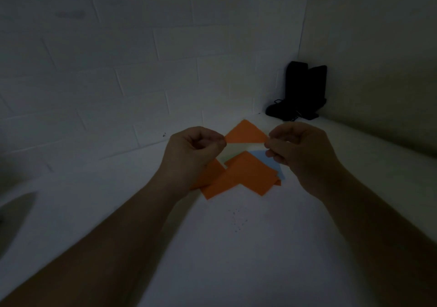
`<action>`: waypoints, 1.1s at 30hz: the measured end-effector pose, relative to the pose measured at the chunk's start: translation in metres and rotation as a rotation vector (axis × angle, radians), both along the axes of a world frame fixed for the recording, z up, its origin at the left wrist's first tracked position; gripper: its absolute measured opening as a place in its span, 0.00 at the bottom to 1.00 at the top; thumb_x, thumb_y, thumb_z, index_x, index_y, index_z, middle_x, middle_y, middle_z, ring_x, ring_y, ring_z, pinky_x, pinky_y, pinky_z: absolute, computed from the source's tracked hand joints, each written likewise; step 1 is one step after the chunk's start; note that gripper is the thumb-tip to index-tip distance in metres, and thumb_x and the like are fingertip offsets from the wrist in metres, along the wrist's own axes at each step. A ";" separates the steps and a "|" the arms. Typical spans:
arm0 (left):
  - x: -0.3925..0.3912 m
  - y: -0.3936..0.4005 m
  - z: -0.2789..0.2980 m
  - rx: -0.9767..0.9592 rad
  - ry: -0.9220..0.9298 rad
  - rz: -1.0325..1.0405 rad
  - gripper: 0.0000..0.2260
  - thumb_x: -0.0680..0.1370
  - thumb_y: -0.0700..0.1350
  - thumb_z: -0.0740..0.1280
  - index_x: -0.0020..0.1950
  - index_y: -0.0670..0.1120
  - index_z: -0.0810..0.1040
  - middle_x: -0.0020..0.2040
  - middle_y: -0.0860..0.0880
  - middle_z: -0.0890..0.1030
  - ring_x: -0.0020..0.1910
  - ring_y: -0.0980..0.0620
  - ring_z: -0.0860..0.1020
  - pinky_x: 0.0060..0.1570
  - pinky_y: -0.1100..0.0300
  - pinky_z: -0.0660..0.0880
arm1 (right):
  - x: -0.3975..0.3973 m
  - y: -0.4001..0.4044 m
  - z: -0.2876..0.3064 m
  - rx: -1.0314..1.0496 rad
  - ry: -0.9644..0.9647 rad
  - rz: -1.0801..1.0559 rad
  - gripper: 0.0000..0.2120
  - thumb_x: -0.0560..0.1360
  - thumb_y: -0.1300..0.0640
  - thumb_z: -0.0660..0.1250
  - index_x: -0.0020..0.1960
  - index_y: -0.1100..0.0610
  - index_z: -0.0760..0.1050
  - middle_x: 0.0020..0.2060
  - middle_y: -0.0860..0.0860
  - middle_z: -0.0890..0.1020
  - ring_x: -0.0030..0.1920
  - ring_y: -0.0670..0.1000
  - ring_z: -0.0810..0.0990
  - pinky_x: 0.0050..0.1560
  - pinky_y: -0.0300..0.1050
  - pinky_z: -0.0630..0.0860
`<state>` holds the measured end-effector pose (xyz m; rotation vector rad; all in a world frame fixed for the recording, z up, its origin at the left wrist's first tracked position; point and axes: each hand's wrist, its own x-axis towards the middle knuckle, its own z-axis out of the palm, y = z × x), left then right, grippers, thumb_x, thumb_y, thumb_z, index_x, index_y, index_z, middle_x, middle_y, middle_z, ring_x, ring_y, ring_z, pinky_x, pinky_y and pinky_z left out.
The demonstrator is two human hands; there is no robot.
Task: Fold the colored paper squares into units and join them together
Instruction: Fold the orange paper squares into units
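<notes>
Dim white table (pixel 236 247) lay under me as my left hand (pixel 191 155) and right hand (pixel 300 153) each pinched a corner of one orange triangle (pixel 246 133), folded once only, above unjoined orange pieces (pixel 236 176) and a blue sheet (pixel 267 160), so most folding and all joining seemed left.

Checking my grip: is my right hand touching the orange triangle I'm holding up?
Touching. The head view shows the right hand pinching the orange triangle's right corner.

Dim room w/ white brick-pattern wall (pixel 118 58), plain side wall (pixel 378 58), white table (pixel 236 247); black objects (pixel 300 91) in the corner.
</notes>
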<state>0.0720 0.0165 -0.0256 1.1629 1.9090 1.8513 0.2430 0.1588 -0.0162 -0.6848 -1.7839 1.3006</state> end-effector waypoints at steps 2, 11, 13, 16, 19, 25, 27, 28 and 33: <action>0.002 0.001 0.000 0.009 -0.055 -0.003 0.05 0.75 0.37 0.76 0.45 0.46 0.85 0.36 0.37 0.79 0.32 0.52 0.75 0.36 0.64 0.73 | -0.001 0.001 -0.001 0.093 -0.013 -0.032 0.10 0.73 0.67 0.72 0.46 0.53 0.79 0.33 0.52 0.85 0.37 0.52 0.86 0.43 0.51 0.82; 0.005 0.002 0.008 0.023 -0.162 0.001 0.11 0.75 0.37 0.75 0.54 0.47 0.80 0.38 0.47 0.86 0.38 0.56 0.82 0.43 0.62 0.77 | -0.005 0.008 -0.005 0.045 0.112 -0.007 0.17 0.72 0.69 0.74 0.52 0.51 0.75 0.32 0.54 0.85 0.34 0.51 0.84 0.42 0.48 0.76; 0.007 0.004 0.006 0.027 -0.195 0.015 0.11 0.75 0.39 0.76 0.55 0.47 0.80 0.36 0.48 0.85 0.36 0.56 0.80 0.42 0.62 0.77 | -0.007 0.006 -0.005 -0.083 0.204 0.027 0.17 0.74 0.69 0.72 0.57 0.52 0.74 0.34 0.54 0.85 0.37 0.52 0.84 0.42 0.48 0.78; 0.012 0.011 0.002 0.085 -0.339 0.063 0.12 0.74 0.40 0.78 0.53 0.49 0.80 0.36 0.48 0.84 0.37 0.53 0.80 0.45 0.56 0.77 | -0.013 0.001 -0.005 -0.406 0.359 0.093 0.23 0.75 0.68 0.70 0.65 0.51 0.71 0.38 0.55 0.85 0.41 0.53 0.84 0.42 0.44 0.80; 0.020 0.016 0.001 0.134 -0.439 0.076 0.12 0.73 0.41 0.78 0.53 0.50 0.80 0.37 0.47 0.84 0.38 0.51 0.80 0.46 0.54 0.78 | -0.022 -0.009 -0.010 -0.477 0.342 0.132 0.24 0.73 0.68 0.71 0.66 0.53 0.72 0.44 0.59 0.83 0.42 0.54 0.83 0.44 0.47 0.79; 0.042 0.015 0.004 0.125 -0.364 -0.013 0.11 0.76 0.38 0.75 0.56 0.47 0.78 0.36 0.47 0.83 0.35 0.54 0.77 0.34 0.64 0.76 | -0.031 -0.021 -0.018 -0.213 0.281 0.231 0.09 0.71 0.66 0.71 0.43 0.70 0.73 0.37 0.66 0.77 0.41 0.59 0.77 0.45 0.56 0.73; 0.044 0.015 0.004 0.114 -0.348 -0.026 0.11 0.76 0.37 0.74 0.56 0.47 0.78 0.37 0.47 0.84 0.35 0.55 0.78 0.33 0.66 0.76 | -0.030 -0.021 -0.019 -0.200 0.283 0.252 0.11 0.71 0.65 0.70 0.42 0.71 0.70 0.37 0.70 0.75 0.41 0.59 0.75 0.45 0.56 0.71; 0.044 0.015 0.004 0.109 -0.339 -0.032 0.12 0.76 0.37 0.74 0.57 0.47 0.78 0.37 0.48 0.85 0.34 0.56 0.79 0.34 0.66 0.76 | -0.030 -0.020 -0.020 -0.197 0.277 0.265 0.12 0.71 0.65 0.70 0.42 0.71 0.69 0.37 0.70 0.74 0.41 0.59 0.74 0.45 0.55 0.71; 0.044 0.013 0.006 0.115 -0.306 -0.020 0.12 0.77 0.37 0.74 0.58 0.46 0.78 0.37 0.49 0.86 0.33 0.60 0.80 0.32 0.68 0.75 | -0.028 -0.021 -0.016 -0.228 0.289 0.267 0.06 0.72 0.69 0.70 0.39 0.63 0.74 0.34 0.59 0.76 0.40 0.56 0.77 0.44 0.52 0.74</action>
